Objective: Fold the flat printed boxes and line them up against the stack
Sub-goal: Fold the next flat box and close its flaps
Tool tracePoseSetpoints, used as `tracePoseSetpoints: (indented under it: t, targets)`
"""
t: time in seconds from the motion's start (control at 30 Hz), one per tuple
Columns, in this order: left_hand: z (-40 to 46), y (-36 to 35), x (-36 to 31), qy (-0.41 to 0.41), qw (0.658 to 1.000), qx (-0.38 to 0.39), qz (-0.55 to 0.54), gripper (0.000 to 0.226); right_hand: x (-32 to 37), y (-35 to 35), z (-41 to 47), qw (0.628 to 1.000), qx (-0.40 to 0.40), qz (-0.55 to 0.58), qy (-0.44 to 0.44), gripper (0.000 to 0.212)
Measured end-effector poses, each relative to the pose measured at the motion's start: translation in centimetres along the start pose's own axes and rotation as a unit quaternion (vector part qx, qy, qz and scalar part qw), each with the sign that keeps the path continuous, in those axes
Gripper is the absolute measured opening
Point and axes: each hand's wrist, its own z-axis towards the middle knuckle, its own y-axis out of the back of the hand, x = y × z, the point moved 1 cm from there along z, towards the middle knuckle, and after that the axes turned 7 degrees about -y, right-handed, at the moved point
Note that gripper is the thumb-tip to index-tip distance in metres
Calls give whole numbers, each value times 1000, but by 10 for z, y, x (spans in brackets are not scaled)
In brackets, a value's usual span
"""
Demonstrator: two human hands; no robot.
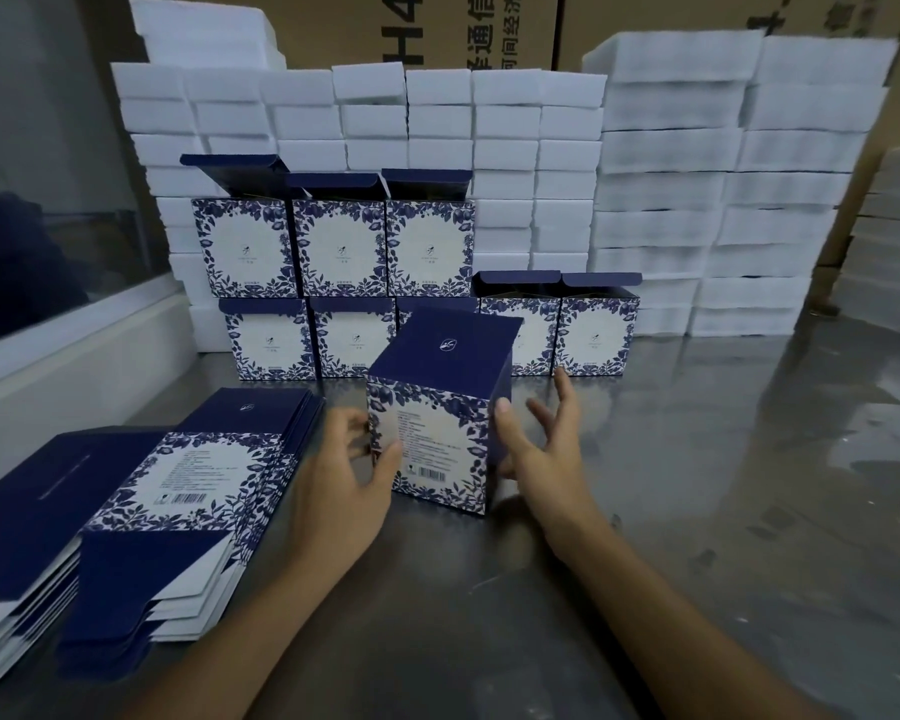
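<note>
Folded box (pixel 440 407) upright, barcode face toward camera

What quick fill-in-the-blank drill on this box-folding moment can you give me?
1. The folded box stands between the left hand and the ____ hand.
2. The upper row of finished boxes holds ____ boxes.
3. The flat boxes lie by the ____ hand.

Missing words: right; three; left

The folded box (pixel 440 407) hides one rear box (pixel 427 309); label print is too small to read.
</note>
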Motion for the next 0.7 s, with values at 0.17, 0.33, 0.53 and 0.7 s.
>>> tracePoseSetpoints:
  t: [0.17, 0.33, 0.53, 0.7]
  targets:
    - [2, 1, -6, 16, 999, 32, 6, 57, -1, 3, -1, 1000, -6, -6, -15, 104]
    - [-1, 3, -18, 25, 992, 98, -75, 46, -7, 5, 4, 999, -34, -3, -7, 39]
    - [6, 1, 2, 68, 987, 45, -135, 35, -5, 9, 3, 998, -50, -12, 30, 94]
    - [8, 2, 6, 54, 989, 20, -134, 67, 4, 11, 1, 996, 2, -59, 73, 143]
